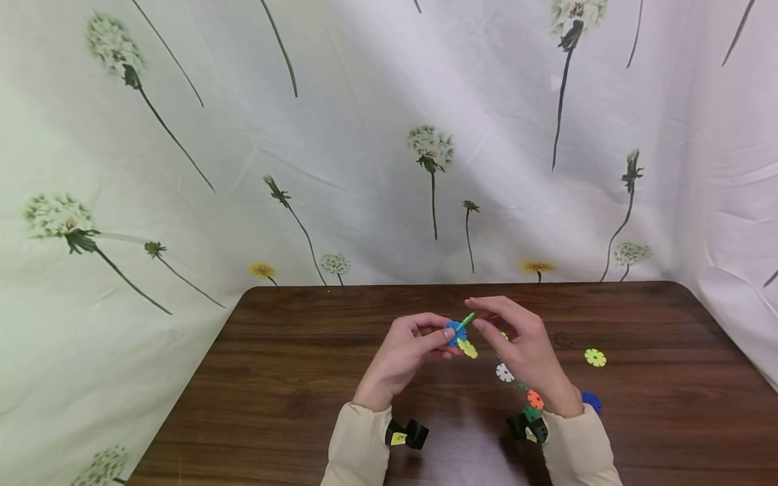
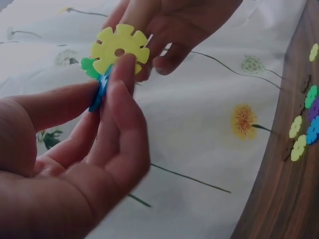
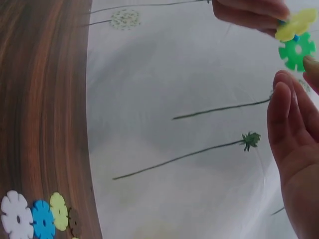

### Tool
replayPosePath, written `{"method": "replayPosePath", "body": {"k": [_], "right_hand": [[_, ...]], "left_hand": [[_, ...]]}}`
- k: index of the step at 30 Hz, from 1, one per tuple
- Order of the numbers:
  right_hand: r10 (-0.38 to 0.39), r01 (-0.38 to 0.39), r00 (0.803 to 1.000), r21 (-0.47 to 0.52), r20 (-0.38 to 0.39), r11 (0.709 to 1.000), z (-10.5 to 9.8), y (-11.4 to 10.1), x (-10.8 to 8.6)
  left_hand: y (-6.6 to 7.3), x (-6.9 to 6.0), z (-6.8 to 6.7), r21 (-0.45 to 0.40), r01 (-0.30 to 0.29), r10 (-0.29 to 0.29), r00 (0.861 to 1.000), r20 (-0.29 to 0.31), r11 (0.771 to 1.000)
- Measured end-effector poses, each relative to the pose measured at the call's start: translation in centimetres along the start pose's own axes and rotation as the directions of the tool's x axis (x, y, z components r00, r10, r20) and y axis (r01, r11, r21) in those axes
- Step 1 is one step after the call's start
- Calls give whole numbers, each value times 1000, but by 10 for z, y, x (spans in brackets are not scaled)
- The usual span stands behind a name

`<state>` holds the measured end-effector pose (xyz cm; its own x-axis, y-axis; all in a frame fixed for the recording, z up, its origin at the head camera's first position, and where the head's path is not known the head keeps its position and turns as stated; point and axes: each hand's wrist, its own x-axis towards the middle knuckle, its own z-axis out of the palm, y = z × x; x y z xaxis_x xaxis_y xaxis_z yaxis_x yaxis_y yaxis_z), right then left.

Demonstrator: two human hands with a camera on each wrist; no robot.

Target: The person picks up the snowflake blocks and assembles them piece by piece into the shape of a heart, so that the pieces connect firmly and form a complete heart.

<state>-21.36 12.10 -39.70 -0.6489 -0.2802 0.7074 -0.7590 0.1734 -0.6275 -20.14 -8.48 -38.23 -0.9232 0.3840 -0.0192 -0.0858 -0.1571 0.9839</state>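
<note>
My left hand [image 1: 404, 347] pinches a blue snowflake disc [image 1: 454, 333] between thumb and fingers, raised over the table. A yellow disc [image 2: 110, 47] and a green disc [image 3: 290, 51] are joined to the blue one, standing at angles to it. My right hand [image 1: 527, 344] is beside the green disc, its fingers and thumb spread apart around the disc's outer edge. In the right wrist view the thumb tip lies at the green rim; whether it touches I cannot tell.
On the brown table [image 1: 273, 385] lie loose discs below and beside my right hand: a white disc [image 1: 504, 372], an orange disc [image 1: 535, 399], a dark blue disc [image 1: 591, 403] and a yellow-green disc [image 1: 595, 358]. A white cloth [image 1: 365, 135] with dandelion prints hangs behind the table.
</note>
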Motion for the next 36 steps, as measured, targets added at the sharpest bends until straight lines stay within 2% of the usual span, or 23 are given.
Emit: {"method": "replayPosePath", "body": {"k": [4, 9, 13, 16, 19, 24, 27, 29, 33, 36], "right_hand": [[70, -71, 997, -31, -35, 997, -8, 2, -1], [143, -148, 986, -55, -80, 987, -21, 7, -6], [223, -236, 965, -81, -138, 968, -39, 12, -14], [335, -353, 922, -66, -192, 933, -58, 20, -24], [429, -454, 878, -88, -215, 887, -80, 34, -39], [556, -598, 800, -224, -225, 770, -117, 58, -70], [608, -657, 754, -266, -249, 705, -132, 69, -87], [636, -689, 725, -268, -265, 674, -138, 75, -94], [684, -728, 685, -286, -253, 623, -144, 83, -104], [717, -737, 666, -326, -205, 592, -145, 87, -109]], "left_hand": [[0, 0, -1, -14, -2, 2, 1000, -7, 1000], [-1, 0, -4, -103, -16, 17, 1000, 7, 995], [-2, 0, -7, -156, -19, 22, 1000, 16, 988], [0, 0, -9, -171, -10, 11, 1000, 7, 985], [2, 0, -10, -190, -3, 1, 1000, -8, 982], [3, 1, -10, -237, -9, 4, 1000, -20, 972], [3, 1, -10, -274, -14, 8, 1000, -24, 962], [2, 1, -11, -294, -14, 6, 1000, -28, 956], [1, 1, -11, -327, -11, 0, 999, -34, 945], [1, 1, -10, -351, -11, -1, 999, -34, 936]]}}
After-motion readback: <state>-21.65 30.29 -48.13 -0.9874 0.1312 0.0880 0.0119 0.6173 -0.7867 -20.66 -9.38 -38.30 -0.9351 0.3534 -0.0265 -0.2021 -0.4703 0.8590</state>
